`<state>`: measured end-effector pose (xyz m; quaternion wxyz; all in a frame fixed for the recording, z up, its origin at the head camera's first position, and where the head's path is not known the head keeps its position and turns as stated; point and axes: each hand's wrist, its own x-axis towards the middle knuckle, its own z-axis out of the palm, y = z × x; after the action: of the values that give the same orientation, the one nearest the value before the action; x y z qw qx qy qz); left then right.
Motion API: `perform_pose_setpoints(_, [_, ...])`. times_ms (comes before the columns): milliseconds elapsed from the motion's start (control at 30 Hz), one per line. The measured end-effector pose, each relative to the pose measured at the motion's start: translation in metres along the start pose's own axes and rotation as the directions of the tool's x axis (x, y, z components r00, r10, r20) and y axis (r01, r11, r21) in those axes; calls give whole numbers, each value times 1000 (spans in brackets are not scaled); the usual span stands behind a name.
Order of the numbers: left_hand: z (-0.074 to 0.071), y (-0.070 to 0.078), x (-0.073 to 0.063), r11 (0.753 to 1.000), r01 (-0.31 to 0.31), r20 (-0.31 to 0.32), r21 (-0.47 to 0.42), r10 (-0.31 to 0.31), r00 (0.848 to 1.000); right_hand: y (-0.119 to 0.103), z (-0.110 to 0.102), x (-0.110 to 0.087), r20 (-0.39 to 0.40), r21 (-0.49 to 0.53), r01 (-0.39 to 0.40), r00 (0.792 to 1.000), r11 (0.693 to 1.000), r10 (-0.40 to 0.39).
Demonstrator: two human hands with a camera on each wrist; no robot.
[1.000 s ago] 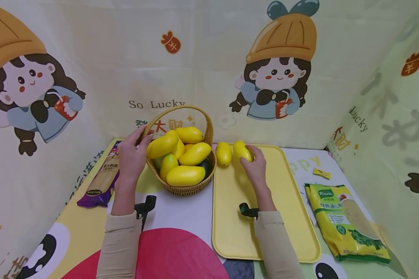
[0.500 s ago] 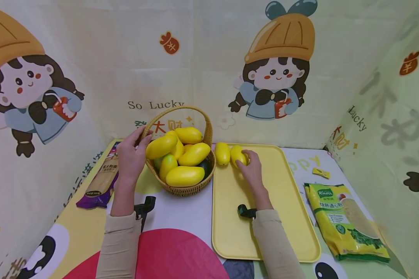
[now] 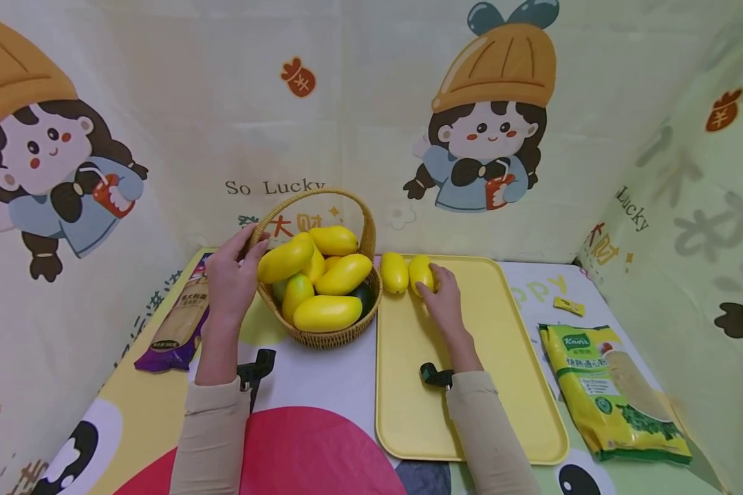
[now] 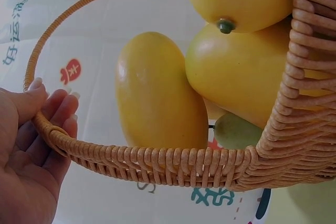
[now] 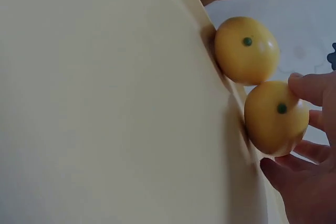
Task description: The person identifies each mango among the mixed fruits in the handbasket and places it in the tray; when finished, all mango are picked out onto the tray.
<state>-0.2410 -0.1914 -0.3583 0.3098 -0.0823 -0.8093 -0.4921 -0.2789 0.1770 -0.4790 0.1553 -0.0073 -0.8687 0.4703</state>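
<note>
My left hand holds the woven basket by the left foot of its arched handle, thumb on one side and fingers on the other. Yellow mangoes fill the basket, one of them leaning against the rim near this hand. On the right, my right hand has its thumb and fingers around a yellow mango lying at the far left corner of the yellow tray. A second mango lies alongside it, nearer the basket.
A purple pasta packet lies left of the basket. Right of the tray are a green and yellow Knorr bag and a small yellow sachet. A dark round item shows inside the basket. A printed cloth wall stands behind.
My right hand has moved the mango slightly left and down onto the tray, beside the other one, and the mango has turned more upright in view. My left hand stays on the handle.
</note>
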Motion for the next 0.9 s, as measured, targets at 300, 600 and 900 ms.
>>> perform_pose_setpoints(300, [-1, 0, -3, 1000, 31, 22, 4, -31, 999, 4, 0, -2, -12, 34, -24, 1000, 999, 25])
perform_pose_setpoints(600, [-2, 2, 0, 1000, 4, 10, 10, -5, 1000, -14, -5, -1, -70, 20, 55, 996, 998, -53])
perform_pose_setpoints(900, [-2, 2, -1, 1000, 19, 18, 18, -19, 1000, -38, 0, -7, -79, 53, 179, 981, 982, -175])
